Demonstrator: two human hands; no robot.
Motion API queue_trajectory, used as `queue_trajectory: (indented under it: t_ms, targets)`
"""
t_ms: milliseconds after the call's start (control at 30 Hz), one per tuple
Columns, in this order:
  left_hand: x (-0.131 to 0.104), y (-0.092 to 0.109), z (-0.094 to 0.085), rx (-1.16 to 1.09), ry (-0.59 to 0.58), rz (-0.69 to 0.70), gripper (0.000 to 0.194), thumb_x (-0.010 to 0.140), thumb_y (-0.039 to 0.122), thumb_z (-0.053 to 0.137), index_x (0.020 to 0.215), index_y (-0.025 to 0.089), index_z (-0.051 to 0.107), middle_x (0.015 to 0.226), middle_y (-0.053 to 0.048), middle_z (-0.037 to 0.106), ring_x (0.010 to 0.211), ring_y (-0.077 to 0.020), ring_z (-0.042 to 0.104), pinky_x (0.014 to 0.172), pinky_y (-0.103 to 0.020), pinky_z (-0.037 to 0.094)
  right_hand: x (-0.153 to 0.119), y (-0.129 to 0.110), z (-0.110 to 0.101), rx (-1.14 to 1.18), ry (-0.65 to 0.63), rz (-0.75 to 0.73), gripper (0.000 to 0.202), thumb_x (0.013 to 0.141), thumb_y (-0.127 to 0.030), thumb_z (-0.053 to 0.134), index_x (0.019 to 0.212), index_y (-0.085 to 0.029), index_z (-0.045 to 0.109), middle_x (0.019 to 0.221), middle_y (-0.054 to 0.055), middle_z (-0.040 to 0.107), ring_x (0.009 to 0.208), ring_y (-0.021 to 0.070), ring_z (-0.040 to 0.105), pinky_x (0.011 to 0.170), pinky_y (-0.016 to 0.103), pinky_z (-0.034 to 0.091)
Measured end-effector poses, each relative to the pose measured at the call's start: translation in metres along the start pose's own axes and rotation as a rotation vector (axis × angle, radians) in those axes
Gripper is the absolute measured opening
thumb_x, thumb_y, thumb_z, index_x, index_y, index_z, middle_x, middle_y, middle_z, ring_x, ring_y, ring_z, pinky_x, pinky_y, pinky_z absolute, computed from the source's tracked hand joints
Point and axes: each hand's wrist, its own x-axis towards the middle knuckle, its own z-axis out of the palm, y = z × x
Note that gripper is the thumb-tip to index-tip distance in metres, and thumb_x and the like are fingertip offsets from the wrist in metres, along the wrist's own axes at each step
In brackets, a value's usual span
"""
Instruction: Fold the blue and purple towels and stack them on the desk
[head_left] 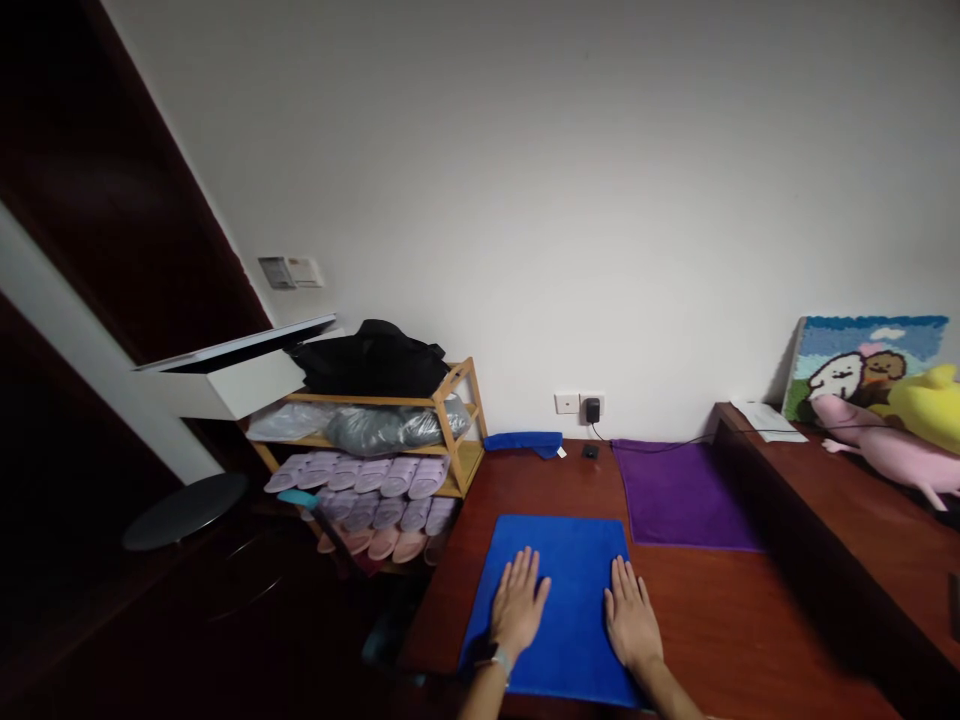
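Note:
A blue cloth [574, 600] lies spread flat on the brown wooden table [712, 620], close to its front edge. On the left part of the cloth rests my left hand [519, 603], palm down with the fingers stretched out; a watch is on its wrist. My right hand [631, 612] lies flat along the cloth's right edge, fingers extended. Neither hand grips anything. Farther back, a purple cloth [686, 495] is laid out to the right, and a folded blue cloth [523, 441] with a white tag sits against the wall.
A wooden rack [461, 430] left of the table holds slippers [360, 472], plastic-wrapped items, a black bag [371, 360] and an open white box [247, 385]. A black adapter [592, 410] is plugged into the wall. On the raised right surface are plush toys [892, 455] and a picture [862, 365].

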Motion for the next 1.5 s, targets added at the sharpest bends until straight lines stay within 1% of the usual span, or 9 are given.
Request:
queue_trajectory:
  t_ms: [167, 400, 600, 700, 900, 1000, 1100, 1333, 1500]
  targets:
    - [-0.012, -0.058, -0.006, 0.064, 0.084, -0.138, 0.066, 0.105, 0.057, 0.024, 0.162, 0.023, 0.023, 0.166, -0.006, 0.029, 0.154, -0.0254, 0.027, 0.124, -0.050, 0.030, 0.005, -0.002, -0.001, 0.002, -0.033, 0.023, 0.068, 0.100, -0.040, 0.018, 0.159, -0.008, 0.027, 0.167, 0.008, 0.022, 0.156, 0.0234, 0.017, 0.127, 0.045, 0.014]
    - [-0.014, -0.051, -0.004, 0.060, 0.080, -0.134, 0.069, 0.104, 0.058, 0.023, 0.161, 0.020, 0.025, 0.166, -0.007, 0.030, 0.154, -0.0250, 0.027, 0.125, -0.047, 0.029, 0.041, -0.012, -0.018, -0.016, -0.038, 0.049, 0.068, 0.102, -0.040, 0.013, 0.160, -0.007, 0.019, 0.168, 0.008, 0.017, 0.157, 0.0215, 0.013, 0.127, 0.042, 0.010]
    - [-0.008, -0.060, -0.002, 0.111, 0.069, -0.129, 0.071, 0.102, 0.061, 0.025, 0.161, 0.022, 0.028, 0.164, -0.008, 0.034, 0.152, -0.0288, 0.031, 0.125, -0.055, 0.024, 0.055, -0.006, -0.006, 0.000, -0.014, 0.049, 0.068, 0.101, -0.040, 0.013, 0.159, -0.006, 0.021, 0.169, 0.009, 0.016, 0.157, 0.0220, 0.010, 0.127, 0.042, 0.009]
    - [0.009, -0.039, -0.008, 0.108, 0.098, -0.138, 0.075, 0.101, 0.063, 0.025, 0.160, 0.018, 0.030, 0.163, -0.011, 0.036, 0.152, -0.0299, 0.031, 0.126, -0.054, 0.023, 0.055, -0.005, -0.002, 0.001, -0.013, 0.046, 0.068, 0.102, -0.040, 0.011, 0.160, -0.006, 0.021, 0.169, 0.007, 0.016, 0.157, 0.0216, 0.009, 0.127, 0.042, 0.009]
    - [0.050, 0.069, 0.000, -0.086, 0.069, 0.191, 0.064, 0.106, 0.051, 0.016, 0.163, 0.021, 0.019, 0.168, -0.005, 0.028, 0.155, -0.0224, 0.025, 0.127, -0.046, 0.025, 0.055, -0.004, -0.005, 0.009, -0.019, 0.039, 0.067, 0.101, -0.036, 0.015, 0.159, -0.005, 0.021, 0.169, 0.009, 0.016, 0.157, 0.0217, 0.009, 0.127, 0.042, 0.008]
    - [0.060, 0.098, 0.015, -0.137, -0.008, 0.229, 0.062, 0.106, 0.050, 0.015, 0.162, 0.024, 0.020, 0.167, -0.002, 0.030, 0.155, -0.0210, 0.025, 0.127, -0.045, 0.024, 0.055, -0.004, -0.004, 0.005, -0.029, 0.027, 0.066, 0.100, -0.034, 0.019, 0.159, -0.005, 0.022, 0.168, 0.010, 0.016, 0.157, 0.0225, 0.009, 0.127, 0.042, 0.008]
    - [0.061, 0.077, 0.021, -0.112, -0.034, 0.177, 0.063, 0.106, 0.053, 0.016, 0.162, 0.026, 0.021, 0.167, -0.002, 0.030, 0.155, -0.0225, 0.025, 0.127, -0.047, 0.023, 0.056, -0.004, -0.005, 0.000, -0.024, 0.033, 0.066, 0.101, -0.035, 0.017, 0.159, -0.005, 0.022, 0.168, 0.010, 0.016, 0.157, 0.0224, 0.009, 0.127, 0.043, 0.008]
    - [0.046, -0.040, -0.004, 0.021, 0.007, -0.103, 0.069, 0.105, 0.058, 0.019, 0.160, 0.018, 0.028, 0.167, -0.008, 0.028, 0.154, -0.0246, 0.026, 0.126, -0.049, 0.023, 0.053, -0.007, -0.009, -0.016, -0.051, 0.062, 0.068, 0.102, -0.040, 0.011, 0.160, -0.005, 0.018, 0.169, 0.009, 0.014, 0.157, 0.0216, 0.009, 0.128, 0.041, 0.008]
    - [0.042, -0.051, -0.001, 0.062, 0.055, -0.088, 0.070, 0.104, 0.059, 0.020, 0.161, 0.019, 0.027, 0.166, -0.007, 0.029, 0.154, -0.0249, 0.028, 0.125, -0.049, 0.026, 0.064, -0.008, -0.016, -0.059, -0.053, 0.028, 0.067, 0.101, -0.038, 0.015, 0.159, -0.006, 0.022, 0.168, 0.009, 0.018, 0.157, 0.0222, 0.011, 0.128, 0.042, 0.005]
